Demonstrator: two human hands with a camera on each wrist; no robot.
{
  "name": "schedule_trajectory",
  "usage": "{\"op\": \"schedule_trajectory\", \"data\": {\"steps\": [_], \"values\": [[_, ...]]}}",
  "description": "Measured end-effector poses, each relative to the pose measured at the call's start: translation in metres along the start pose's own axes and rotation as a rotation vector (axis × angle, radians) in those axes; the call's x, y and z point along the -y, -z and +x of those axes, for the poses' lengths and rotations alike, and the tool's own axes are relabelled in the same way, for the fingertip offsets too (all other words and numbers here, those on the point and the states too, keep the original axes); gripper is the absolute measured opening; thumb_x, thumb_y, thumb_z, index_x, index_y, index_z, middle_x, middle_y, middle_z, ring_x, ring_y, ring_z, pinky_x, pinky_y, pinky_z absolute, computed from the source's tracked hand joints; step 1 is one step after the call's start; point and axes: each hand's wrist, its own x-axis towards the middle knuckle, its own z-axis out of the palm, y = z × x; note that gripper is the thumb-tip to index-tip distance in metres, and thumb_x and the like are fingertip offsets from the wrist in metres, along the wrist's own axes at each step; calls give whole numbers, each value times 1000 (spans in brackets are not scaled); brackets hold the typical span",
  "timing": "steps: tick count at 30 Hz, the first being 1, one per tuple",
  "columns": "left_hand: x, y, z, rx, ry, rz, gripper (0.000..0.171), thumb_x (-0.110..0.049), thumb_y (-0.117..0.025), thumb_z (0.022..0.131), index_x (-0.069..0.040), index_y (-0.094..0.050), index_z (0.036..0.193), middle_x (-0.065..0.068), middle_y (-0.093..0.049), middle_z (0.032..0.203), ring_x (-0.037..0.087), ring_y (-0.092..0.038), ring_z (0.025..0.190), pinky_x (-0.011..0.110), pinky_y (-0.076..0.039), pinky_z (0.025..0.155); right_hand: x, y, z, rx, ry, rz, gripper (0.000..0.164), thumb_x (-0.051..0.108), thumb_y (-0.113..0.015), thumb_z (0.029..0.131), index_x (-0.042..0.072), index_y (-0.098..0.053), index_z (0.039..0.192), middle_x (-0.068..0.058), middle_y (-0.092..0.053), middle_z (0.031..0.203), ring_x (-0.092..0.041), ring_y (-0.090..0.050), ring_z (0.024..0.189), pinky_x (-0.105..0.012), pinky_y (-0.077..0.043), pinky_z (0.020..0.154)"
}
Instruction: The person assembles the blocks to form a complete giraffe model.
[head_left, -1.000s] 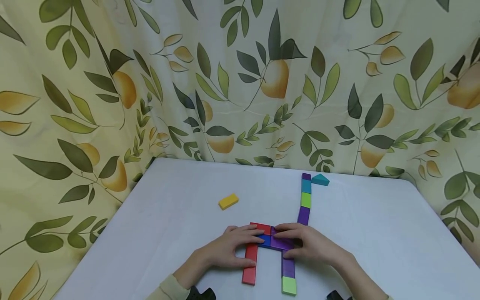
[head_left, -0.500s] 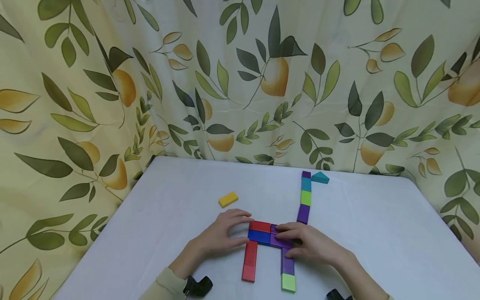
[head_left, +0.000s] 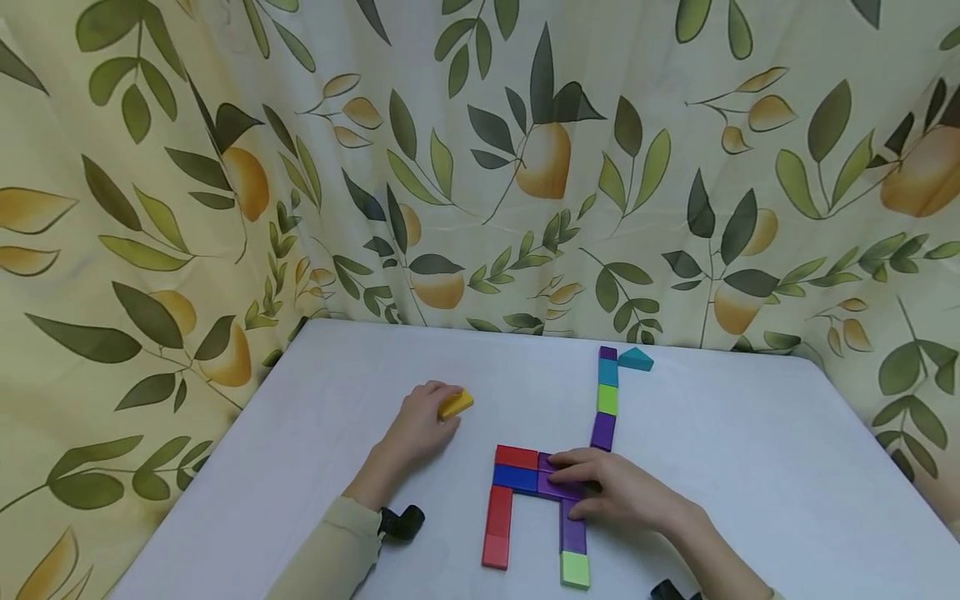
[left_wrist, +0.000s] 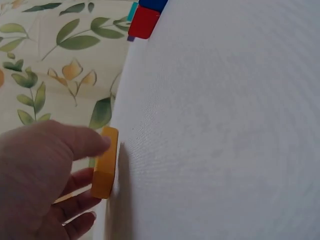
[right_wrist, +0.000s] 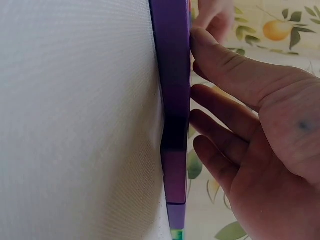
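My left hand [head_left: 416, 427] pinches a yellow block [head_left: 457, 405] near the table's left-centre. In the left wrist view the thumb lies on the yellow block [left_wrist: 105, 167] with fingers on its far side. My right hand [head_left: 633, 492] rests its relaxed fingertips on purple blocks of a flat block figure. In the right wrist view its fingers touch the upper face of a purple block [right_wrist: 172, 55]. The figure's body also has a red block [head_left: 516, 457] over a blue block [head_left: 514, 477]. Part of the purple section is hidden under the right hand.
Red blocks [head_left: 497, 527] form one leg; a purple block [head_left: 573, 533] and a light green block [head_left: 575, 571] form the other. A column with a lime block [head_left: 607, 400] runs toward the back, beside a teal triangular block [head_left: 636, 359]. A patterned curtain [head_left: 337, 167] hangs behind.
My left hand has left the red and blue blocks, moved up and left, and taken hold of the yellow block. The right hand has stayed on the purple blocks.
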Motion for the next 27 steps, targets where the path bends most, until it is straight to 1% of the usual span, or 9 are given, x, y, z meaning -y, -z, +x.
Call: {"op": "schedule_trajectory", "data": {"steps": [2, 5, 8, 12, 16, 20, 23, 25, 27], "values": [[0, 0, 2, 1, 14, 3, 40, -13, -71, 92, -14, -67, 132, 9, -60, 131, 28, -55, 114, 45, -48, 97, -1, 0, 0, -1, 1, -3, 41, 28, -78, 90, 19, -72, 129, -3, -56, 143, -32, -49, 134, -51, -45, 102], [1, 0, 2, 0, 23, -21, 39, -7, -71, 92, -11, -68, 130, 10, -62, 127, 27, -58, 111, 44, -50, 97, -2, 0, 0, -3, 2, -9, 40, 28, -78, 90, 19, -72, 129, -3, -56, 143, -32, -49, 134, -51, -44, 103], [3, 1, -4, -1, 31, -56, 38, -5, -71, 91, -12, -69, 129, 9, -62, 127, 26, -58, 113, 43, -49, 99, -2, 0, 0, -2, 2, -14, 41, 28, -78, 90, 19, -72, 129, -2, -56, 143, -32, -49, 134, -52, -44, 103], [1, 5, -19, 18, 33, -107, 38, -6, -70, 92, -15, -69, 129, 6, -62, 128, 24, -57, 116, 42, -49, 100, -1, 0, -1, 0, 5, -13, 41, 28, -78, 90, 18, -71, 129, -3, -55, 144, -32, -49, 134, -52, -44, 104], [-7, 9, -38, 73, 13, -154, 38, -8, -70, 93, -16, -69, 130, 3, -62, 126, 22, -57, 116, 41, -51, 97, 1, 0, -1, -2, 6, -15, 41, 26, -78, 90, 16, -72, 129, -4, -56, 143, -32, -49, 134, -52, -44, 103], [-15, 9, -53, 142, -20, -152, 36, -10, -71, 93, -18, -70, 129, 0, -62, 121, 20, -56, 113, 38, -53, 93, 2, 1, -2, -1, 4, -18, 40, 26, -78, 90, 17, -72, 129, -5, -56, 143, -33, -49, 133, -52, -44, 103], [-20, 6, -62, 186, -42, -139, 36, -11, -72, 93, -18, -71, 128, -3, -61, 120, 17, -56, 111, 34, -53, 92, 3, 2, -2, 0, 1, -15, 40, 25, -78, 90, 17, -71, 129, -5, -56, 143, -33, -49, 133, -52, -44, 103], [-23, 4, -66, 199, -50, -132, 36, -11, -72, 93, -18, -70, 128, -3, -61, 119, 16, -56, 109, 33, -53, 92, 3, 2, -2, -2, 9, -15, 40, 25, -78, 91, 16, -72, 129, -6, -56, 143, -34, -49, 133, -52, -44, 103], [-25, 3, -69, 199, -45, -123, 36, -12, -73, 92, -17, -71, 127, -4, -60, 117, 15, -56, 106, 32, -53, 92, 3, 2, -1, -1, 16, -16, 40, 26, -78, 91, 16, -71, 129, -6, -56, 143, -34, -49, 133, -52, -44, 103]]}}
